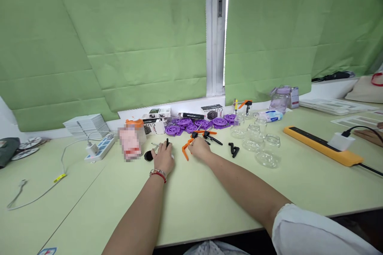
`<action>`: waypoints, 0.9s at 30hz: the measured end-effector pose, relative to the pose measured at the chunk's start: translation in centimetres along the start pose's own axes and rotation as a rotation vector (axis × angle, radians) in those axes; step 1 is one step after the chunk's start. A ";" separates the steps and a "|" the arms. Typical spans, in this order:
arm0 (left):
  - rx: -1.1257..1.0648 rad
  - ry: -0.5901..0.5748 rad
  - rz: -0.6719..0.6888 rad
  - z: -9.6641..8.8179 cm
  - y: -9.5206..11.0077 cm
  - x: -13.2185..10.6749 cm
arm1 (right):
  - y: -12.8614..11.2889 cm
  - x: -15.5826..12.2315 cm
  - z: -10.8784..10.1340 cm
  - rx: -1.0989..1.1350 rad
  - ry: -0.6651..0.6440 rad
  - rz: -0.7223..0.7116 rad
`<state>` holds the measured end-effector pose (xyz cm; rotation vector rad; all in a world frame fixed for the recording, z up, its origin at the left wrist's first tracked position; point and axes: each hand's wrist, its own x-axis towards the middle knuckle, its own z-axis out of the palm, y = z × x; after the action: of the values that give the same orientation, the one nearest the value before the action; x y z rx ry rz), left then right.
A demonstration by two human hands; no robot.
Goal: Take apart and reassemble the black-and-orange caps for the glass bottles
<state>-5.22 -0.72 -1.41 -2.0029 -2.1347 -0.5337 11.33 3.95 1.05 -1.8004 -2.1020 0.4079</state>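
Observation:
My left hand (163, 158) rests on the pale green table (191, 199), fingers curled round a small black part (167, 143) that sticks up past the knuckles. A red string bracelet (158, 174) circles that wrist. My right hand (198, 148) lies just to the right, fingers closed on an orange and black spray-trigger piece (187, 148). More orange and black trigger heads (206, 133) lie just beyond it. A black round piece (148, 155) sits left of my left hand.
Purple plastic discs (197, 123) and small boxes (155, 119) line the window sill edge. Several clear glass jars (263, 143) stand right of my hands. An orange power strip (323, 145) lies far right, a white one (100, 147) left, beside a blurred container (130, 141).

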 end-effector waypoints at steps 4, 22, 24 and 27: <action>0.018 -0.022 -0.006 0.4 -0.3 0.0 | 0.0 -0.4 -0.4 0.052 -0.004 0.051; 0.069 -0.064 -0.013 -0.1 -0.2 3.7 | 2.8 -1.0 -2.0 0.603 0.006 0.010; 0.029 -0.051 0.001 -0.3 -0.6 4.2 | 3.3 -1.1 -2.4 0.712 -0.010 0.037; -0.064 0.007 0.009 -0.8 -0.9 4.5 | 4.1 -1.2 -2.9 0.932 -0.109 0.094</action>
<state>-6.57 3.13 0.85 -2.0390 -2.1298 -0.6141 16.40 3.37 1.76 -1.3057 -1.4610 1.2725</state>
